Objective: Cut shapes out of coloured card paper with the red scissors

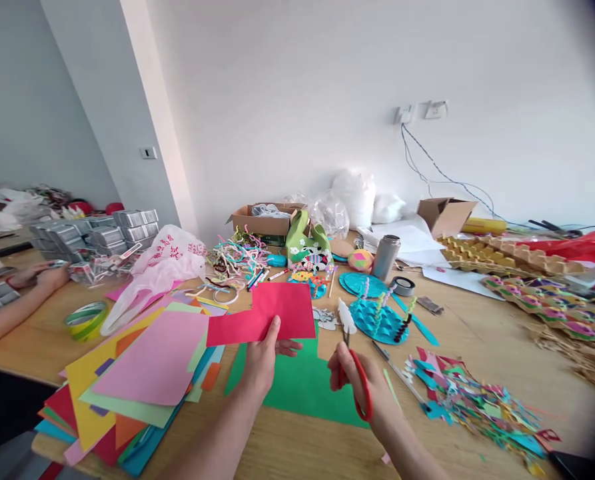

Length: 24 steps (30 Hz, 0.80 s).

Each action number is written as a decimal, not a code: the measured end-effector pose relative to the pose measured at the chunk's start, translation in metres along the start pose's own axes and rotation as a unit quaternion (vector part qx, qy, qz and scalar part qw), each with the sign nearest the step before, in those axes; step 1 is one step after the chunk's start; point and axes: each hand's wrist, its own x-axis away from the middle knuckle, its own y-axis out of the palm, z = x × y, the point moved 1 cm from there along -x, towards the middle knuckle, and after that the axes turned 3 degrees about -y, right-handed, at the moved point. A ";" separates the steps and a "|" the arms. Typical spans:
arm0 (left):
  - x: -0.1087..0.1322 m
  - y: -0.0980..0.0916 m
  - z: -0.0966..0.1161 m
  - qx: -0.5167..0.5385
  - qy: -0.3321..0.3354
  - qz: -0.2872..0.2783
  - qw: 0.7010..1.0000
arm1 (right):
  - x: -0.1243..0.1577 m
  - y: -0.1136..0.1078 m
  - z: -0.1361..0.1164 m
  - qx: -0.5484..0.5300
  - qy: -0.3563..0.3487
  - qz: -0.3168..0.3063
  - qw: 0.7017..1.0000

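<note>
A red sheet of paper [283, 308] with a rectangular notch cut from its upper left is pinched in my left hand [266, 353], thumb on top. My right hand [356, 383] grips a pair of scissors [362, 387] by the red handles; the blades point away from me, apart from the red sheet. Below both hands a green sheet of paper [302, 390] lies on the wooden table [257, 443]. Just beyond the scissors are a white feather-like piece [347, 317] and a blue painted disc with bumps [377, 321] and upright pipe cleaners.
Coloured paper sheets [150, 357] are stacked at the left, beside a roll of tape [86, 321]. Paper scraps [482, 407] lie at the right, near egg trays [552, 300]. A metal bottle [386, 258] stands behind. Another person's hand [52, 277] is at far left.
</note>
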 end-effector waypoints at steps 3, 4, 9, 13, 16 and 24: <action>0.000 0.000 0.001 0.018 0.006 0.000 1.000 | 0.001 0.019 -0.010 -0.020 0.037 -0.079 0.996; 0.001 0.001 0.002 0.022 0.009 0.000 1.000 | 0.001 0.025 -0.011 -0.027 0.041 -0.087 0.995; 0.003 0.002 0.006 0.025 0.010 0.013 1.000 | 0.000 0.039 -0.001 -0.035 0.052 -0.067 0.996; 0.006 0.002 0.005 0.032 -0.001 -0.023 0.999 | 0.003 0.036 0.012 -0.029 0.059 -0.071 0.995; 0.008 0.003 0.003 0.017 -0.006 -0.030 0.999 | 0.004 0.033 0.016 -0.043 0.058 -0.085 0.994; 0.012 0.005 0.001 -0.007 -0.021 -0.029 0.999 | 0.004 0.034 0.015 -0.047 0.056 -0.093 0.993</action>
